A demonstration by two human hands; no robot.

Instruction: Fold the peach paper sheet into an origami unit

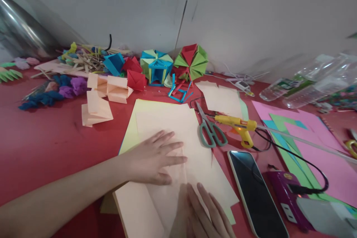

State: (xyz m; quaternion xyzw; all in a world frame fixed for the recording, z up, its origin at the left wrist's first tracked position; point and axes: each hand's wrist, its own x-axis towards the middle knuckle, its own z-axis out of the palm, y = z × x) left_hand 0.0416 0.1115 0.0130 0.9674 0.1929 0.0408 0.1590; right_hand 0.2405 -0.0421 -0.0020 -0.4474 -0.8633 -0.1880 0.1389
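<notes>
My left hand lies flat with fingers spread on a pale peach sheet of paper. At the bottom, my right hand rests on the same paper with its fingers stretched out, holding nothing that I can see. A faint crease or paper edge runs between the two hands. Under the peach sheets, a yellow sheet shows at the left. Green-handled scissors lie partly on the paper's right edge, beside a yellow hot glue gun.
A phone and a purple power adapter lie on the right, near coloured paper. Folded peach boxes, paper umbrella shapes and wooden sticks line the back. Plastic bottles lie at the far right.
</notes>
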